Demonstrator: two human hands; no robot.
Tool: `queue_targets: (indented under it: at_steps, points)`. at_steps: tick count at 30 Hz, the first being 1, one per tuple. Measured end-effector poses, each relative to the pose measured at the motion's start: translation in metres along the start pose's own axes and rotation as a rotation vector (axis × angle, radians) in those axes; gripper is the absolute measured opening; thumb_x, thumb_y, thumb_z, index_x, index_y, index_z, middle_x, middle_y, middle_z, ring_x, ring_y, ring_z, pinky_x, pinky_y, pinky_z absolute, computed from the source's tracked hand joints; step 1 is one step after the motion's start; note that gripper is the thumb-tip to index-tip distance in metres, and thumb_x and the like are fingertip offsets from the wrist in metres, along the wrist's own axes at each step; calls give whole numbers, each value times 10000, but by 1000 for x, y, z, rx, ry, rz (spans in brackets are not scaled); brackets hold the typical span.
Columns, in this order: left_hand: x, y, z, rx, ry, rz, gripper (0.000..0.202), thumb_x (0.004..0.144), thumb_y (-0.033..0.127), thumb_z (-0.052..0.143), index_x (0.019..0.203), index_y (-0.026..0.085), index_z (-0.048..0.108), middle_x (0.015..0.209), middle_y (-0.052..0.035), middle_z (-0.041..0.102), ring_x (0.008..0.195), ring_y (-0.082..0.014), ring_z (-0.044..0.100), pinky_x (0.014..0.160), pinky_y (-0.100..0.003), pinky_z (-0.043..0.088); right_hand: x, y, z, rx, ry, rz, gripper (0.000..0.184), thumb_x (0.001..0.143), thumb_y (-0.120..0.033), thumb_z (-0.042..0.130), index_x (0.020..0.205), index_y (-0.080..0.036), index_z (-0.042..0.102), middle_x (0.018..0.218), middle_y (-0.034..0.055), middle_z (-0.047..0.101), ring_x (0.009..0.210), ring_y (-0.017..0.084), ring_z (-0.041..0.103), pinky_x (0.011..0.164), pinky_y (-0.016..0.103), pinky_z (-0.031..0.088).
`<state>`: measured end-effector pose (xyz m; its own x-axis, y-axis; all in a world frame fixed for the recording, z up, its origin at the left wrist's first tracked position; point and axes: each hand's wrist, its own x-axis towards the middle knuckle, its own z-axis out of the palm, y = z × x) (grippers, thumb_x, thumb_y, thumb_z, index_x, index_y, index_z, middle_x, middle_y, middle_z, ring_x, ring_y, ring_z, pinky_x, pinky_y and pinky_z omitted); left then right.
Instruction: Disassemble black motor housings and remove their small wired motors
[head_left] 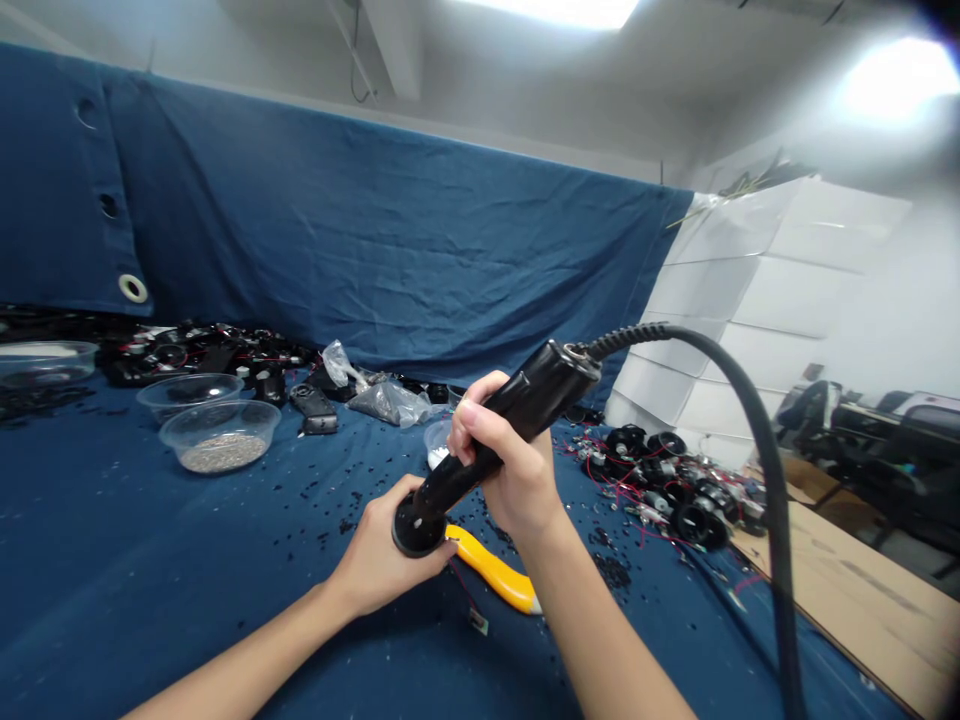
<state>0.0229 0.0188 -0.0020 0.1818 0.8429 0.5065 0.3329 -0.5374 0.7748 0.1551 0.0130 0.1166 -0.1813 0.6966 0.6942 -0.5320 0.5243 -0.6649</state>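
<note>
The long black tube-shaped tool with a thick cord [536,390] is in the fingers of the right hand [521,480]. These fingers are curled around it and hold it. The tool is tilted: its cord end is up and to the right of the fingers, and its other end points down and left to the left hand.

The fingers of the left hand [375,555] hold a small round black part [409,535]. The low end of the tool meets this part, but I cannot tell how far in it goes.

A curved yellow handle [495,575] lies just to the right of the left fingers, on the surface with a dark blue cloth [187,610]. A tiny green board [478,622] lies below them, near the yellow handle.

Far to the left of the left fingers is a clear round plastic bowl with grey bits in it [174,435]. A black boxy part [315,410] lies past the left fingers, near a clear plastic bag [401,405]. Right of the right fingers is a messy pile of black round parts and red wires [697,500].
</note>
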Motion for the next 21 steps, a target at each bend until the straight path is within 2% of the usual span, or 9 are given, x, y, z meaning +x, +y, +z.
queue_targets:
  at_steps: [21]
  points:
    - [-1, -1, 0, 35, -5, 25, 286, 686, 241, 708, 904, 186, 530, 746, 34, 585, 661, -142, 529, 615, -240, 426, 1, -2, -1, -4, -9, 7, 149, 804, -217, 685, 737, -174, 559, 550, -48, 519, 477, 78, 445, 508, 224, 370]
